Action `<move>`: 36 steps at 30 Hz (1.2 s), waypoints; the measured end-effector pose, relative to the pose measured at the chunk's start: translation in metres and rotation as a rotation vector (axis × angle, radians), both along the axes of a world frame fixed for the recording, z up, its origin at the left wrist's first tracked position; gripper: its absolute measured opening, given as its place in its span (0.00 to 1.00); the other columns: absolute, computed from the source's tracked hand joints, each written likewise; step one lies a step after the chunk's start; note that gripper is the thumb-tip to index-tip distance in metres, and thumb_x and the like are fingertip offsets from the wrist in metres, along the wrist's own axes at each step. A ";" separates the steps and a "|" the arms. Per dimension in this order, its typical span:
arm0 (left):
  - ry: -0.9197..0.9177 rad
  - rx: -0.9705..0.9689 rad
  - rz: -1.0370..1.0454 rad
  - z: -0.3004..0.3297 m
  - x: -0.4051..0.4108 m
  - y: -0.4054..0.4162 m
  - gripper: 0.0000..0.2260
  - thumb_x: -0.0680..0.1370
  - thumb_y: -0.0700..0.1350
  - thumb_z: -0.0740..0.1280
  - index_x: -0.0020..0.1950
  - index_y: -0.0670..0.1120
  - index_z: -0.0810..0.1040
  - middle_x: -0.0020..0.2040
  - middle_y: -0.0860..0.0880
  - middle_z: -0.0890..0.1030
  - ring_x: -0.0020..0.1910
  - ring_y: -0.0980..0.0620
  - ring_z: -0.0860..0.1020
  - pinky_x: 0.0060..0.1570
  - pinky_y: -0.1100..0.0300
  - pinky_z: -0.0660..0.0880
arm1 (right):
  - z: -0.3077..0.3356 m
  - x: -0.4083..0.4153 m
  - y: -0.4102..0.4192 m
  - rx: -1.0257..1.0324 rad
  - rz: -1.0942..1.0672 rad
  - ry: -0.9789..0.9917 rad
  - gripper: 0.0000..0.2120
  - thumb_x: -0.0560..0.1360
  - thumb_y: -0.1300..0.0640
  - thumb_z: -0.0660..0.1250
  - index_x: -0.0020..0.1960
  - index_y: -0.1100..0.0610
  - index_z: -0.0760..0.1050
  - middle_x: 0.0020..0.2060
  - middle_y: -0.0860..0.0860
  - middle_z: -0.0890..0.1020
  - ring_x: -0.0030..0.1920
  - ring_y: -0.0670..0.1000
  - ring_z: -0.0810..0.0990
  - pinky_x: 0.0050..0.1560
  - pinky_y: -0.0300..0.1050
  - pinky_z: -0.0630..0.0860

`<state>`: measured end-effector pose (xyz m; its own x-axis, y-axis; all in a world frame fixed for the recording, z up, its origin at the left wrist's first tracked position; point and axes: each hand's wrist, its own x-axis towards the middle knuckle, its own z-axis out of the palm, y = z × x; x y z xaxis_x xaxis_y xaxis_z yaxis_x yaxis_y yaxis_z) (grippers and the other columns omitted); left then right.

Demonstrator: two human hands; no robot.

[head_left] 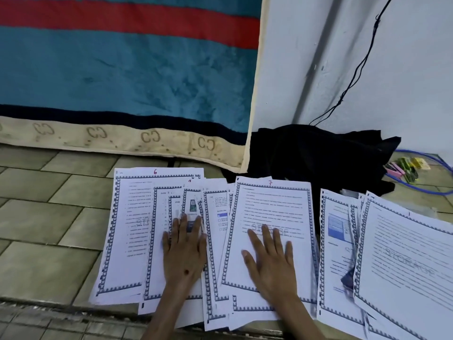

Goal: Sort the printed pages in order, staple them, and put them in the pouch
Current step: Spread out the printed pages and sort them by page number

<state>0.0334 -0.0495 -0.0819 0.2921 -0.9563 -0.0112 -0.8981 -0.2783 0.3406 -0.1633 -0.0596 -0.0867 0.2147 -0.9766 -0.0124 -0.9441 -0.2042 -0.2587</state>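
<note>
Both hands laid flat, fingers straight & spread, nothing gripped: left hand (184, 251) pressed on overlapped white printed pages w/ blue borders (127, 231), right hand (270, 260) on page marked 7 (272, 207). More pages fanned at right (402, 253), on tiled floor (44, 217).

"6" and "7" atop pages (157, 212)

a home floor; worn tiles (49, 200), a plush blanket (122, 69), black clothing (313, 153) heaped by the wall (404, 69)
</note>
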 end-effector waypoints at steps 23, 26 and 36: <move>0.883 0.012 -0.034 0.064 -0.086 -0.026 0.10 0.76 0.39 0.65 0.53 0.48 0.82 0.43 0.58 0.81 0.40 0.70 0.78 0.49 0.77 0.73 | 0.074 -0.007 -0.024 0.340 -0.211 -1.005 0.22 0.77 0.38 0.55 0.68 0.28 0.52 0.64 0.32 0.64 0.68 0.39 0.64 0.68 0.41 0.59; 1.231 0.099 -0.047 0.061 -0.089 -0.023 0.12 0.78 0.36 0.60 0.57 0.48 0.77 0.44 0.53 0.85 0.46 0.61 0.82 0.54 0.64 0.77 | 0.077 -0.014 -0.031 0.301 -0.161 -0.935 0.25 0.80 0.53 0.59 0.71 0.34 0.55 0.62 0.37 0.71 0.58 0.30 0.70 0.55 0.29 0.65; 1.015 0.077 0.229 0.057 -0.066 -0.032 0.12 0.81 0.50 0.56 0.56 0.47 0.75 0.53 0.49 0.78 0.51 0.48 0.77 0.54 0.56 0.74 | 0.085 -0.034 -0.040 0.318 -0.280 -0.787 0.20 0.78 0.66 0.53 0.66 0.53 0.73 0.65 0.48 0.73 0.47 0.38 0.77 0.42 0.26 0.70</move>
